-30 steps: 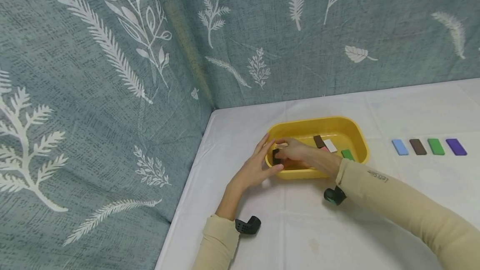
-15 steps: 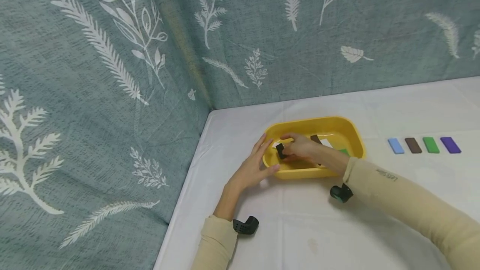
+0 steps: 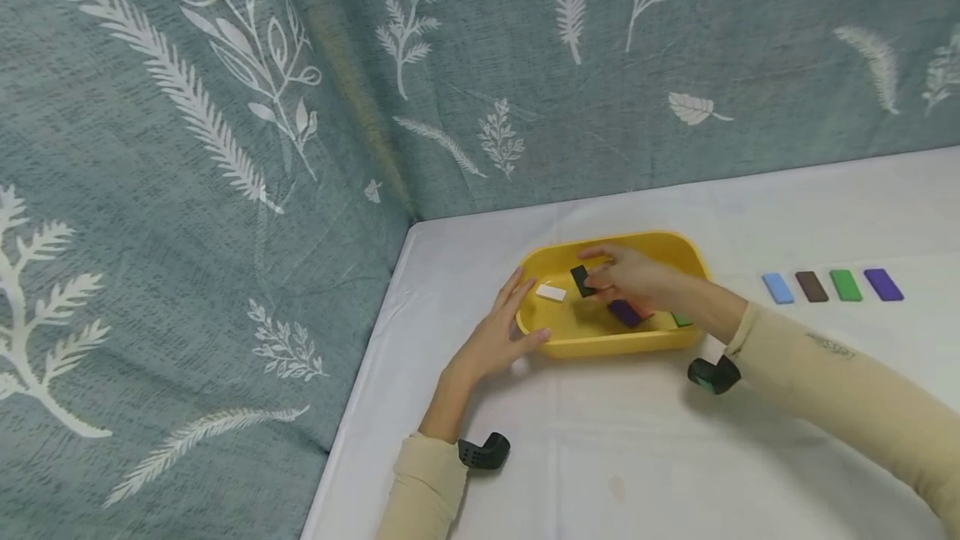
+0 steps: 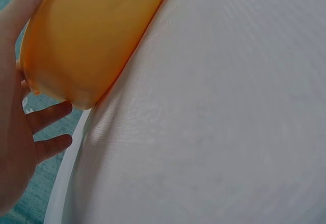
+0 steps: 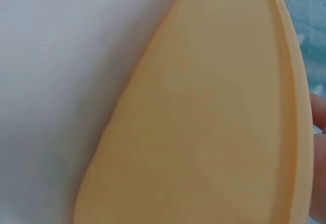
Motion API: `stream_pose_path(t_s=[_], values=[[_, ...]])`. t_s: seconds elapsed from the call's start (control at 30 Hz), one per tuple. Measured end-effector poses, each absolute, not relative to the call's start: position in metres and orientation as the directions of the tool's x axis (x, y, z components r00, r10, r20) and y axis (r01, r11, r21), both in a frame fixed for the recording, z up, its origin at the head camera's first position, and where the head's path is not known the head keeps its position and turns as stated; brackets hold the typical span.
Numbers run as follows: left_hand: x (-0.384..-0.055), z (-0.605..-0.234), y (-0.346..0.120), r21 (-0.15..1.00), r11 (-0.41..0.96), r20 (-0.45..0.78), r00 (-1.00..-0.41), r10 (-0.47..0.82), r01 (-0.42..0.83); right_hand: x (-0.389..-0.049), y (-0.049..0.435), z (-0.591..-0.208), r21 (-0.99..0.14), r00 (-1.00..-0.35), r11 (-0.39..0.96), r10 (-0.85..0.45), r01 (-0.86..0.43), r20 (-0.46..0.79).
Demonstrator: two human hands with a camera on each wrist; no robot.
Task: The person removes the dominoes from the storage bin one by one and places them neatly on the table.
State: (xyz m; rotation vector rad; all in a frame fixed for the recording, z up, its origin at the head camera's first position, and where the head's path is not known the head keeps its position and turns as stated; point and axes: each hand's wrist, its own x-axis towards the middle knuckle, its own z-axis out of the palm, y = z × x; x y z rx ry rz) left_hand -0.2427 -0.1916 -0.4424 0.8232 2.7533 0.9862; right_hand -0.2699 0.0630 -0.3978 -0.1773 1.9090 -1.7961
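A yellow plastic bin (image 3: 615, 346) stands on the white cloth in the head view. My left hand (image 3: 491, 344) rests against its left end with fingers spread; in the left wrist view, the fingers lie about the bin's end. Inside the bin, my right hand (image 3: 637, 280) pinches a black tile (image 3: 581, 281) by its right side. To the left of that lies a white tile (image 3: 551, 293). Beneath the right hand a purple tile (image 3: 624, 312), a red tile (image 3: 642, 310) and a green tile (image 3: 680, 320) show in part. The bin wall (image 5: 214, 107) hides most of the right hand from its wrist camera.
On the cloth right of the bin, a light blue tile (image 3: 777, 288), a brown tile (image 3: 812, 287), a green tile (image 3: 845, 285) and a purple tile (image 3: 883, 284) form a row. A patterned curtain (image 3: 480, 48) borders the table behind and at the left.
My right hand has drawn the black tile rightward from the bin's left end, leaving the white tile in view there. My left hand stays at the bin's end. The head view has shifted slightly.
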Motion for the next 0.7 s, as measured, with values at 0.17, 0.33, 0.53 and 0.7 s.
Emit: stream_pose_path(t_s=[0.17, 0.33, 0.53, 0.7], values=[[-0.243, -0.444, -0.191, 0.613, 0.638, 0.094, -0.846, 0.525, 0.465, -0.268, 0.084, -0.392, -0.959, -0.862, 0.158, -0.422, 0.235, -0.281], [-0.244, -0.446, -0.191, 0.613, 0.626, 0.111, -0.838, 0.535, 0.481, -0.264, 0.107, -0.388, -0.962, -0.872, 0.154, -0.409, 0.225, -0.270], [-0.243, -0.446, -0.190, 0.617, 0.614, 0.119, -0.830, 0.544, 0.491, -0.259, 0.143, -0.382, -0.966, -0.892, 0.159, -0.377, 0.203, -0.250], [-0.243, -0.445, -0.190, 0.618, 0.614, 0.128, -0.834, 0.537, 0.491, -0.256, 0.170, -0.379, -0.971, -0.907, 0.156, -0.355, 0.183, -0.228]])
